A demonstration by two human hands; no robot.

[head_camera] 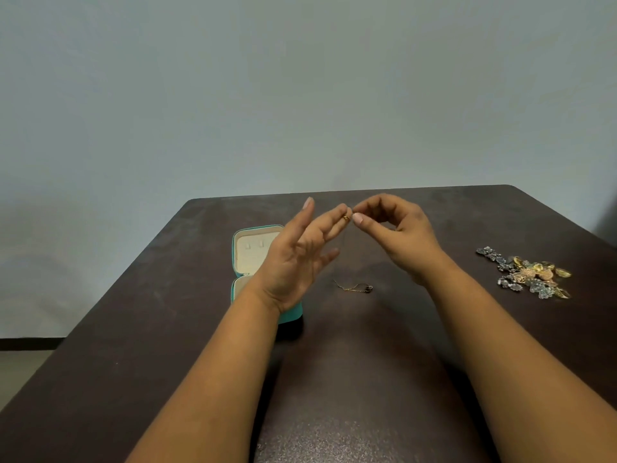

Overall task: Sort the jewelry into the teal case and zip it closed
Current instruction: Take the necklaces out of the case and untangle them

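Teal case (pixel 289 315) lies open, cream-lined; right hand (pixel 397 235) pinches a thin chain (pixel 344 242), left hand (pixel 297 259) spread.

A single head-worn camera looks forward and down over the table (pixel 133 379), close.
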